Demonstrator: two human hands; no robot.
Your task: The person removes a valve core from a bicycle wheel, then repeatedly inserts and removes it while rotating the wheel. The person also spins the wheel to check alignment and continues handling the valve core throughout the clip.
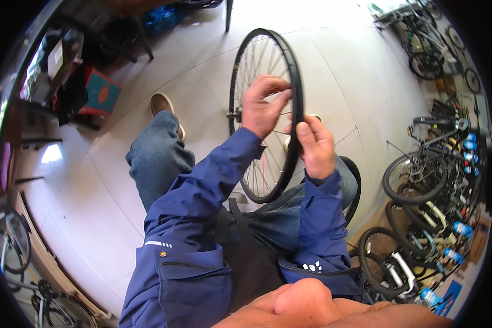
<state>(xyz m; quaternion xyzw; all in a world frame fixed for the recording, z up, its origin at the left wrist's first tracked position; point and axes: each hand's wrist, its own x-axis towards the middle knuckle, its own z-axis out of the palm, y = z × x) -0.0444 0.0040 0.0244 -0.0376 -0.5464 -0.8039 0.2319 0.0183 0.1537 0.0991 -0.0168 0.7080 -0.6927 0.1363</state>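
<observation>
A bicycle wheel [294, 68] with a black outer band and thin spokes stands upright between my knees, turned nearly edge-on. My right hand [315, 145] grips its near right side, thumb on the outer face and the other fingers partly hidden behind the band. Reaching across the spokes, my left hand [265, 106] has its thumb and fingers bent together against the inner side of the band. Whatever lies between those fingertips is too small and blurred to make out. The hub [235, 114] sticks out on the left.
A black ring-shaped thing [356, 191] curves beside my right knee. Several bicycles [415, 175] crowd the right side, and more bicycles [11, 240] stand at the lower left. A red and teal box [102, 93] sits at the upper left on the pale tiled floor [333, 71].
</observation>
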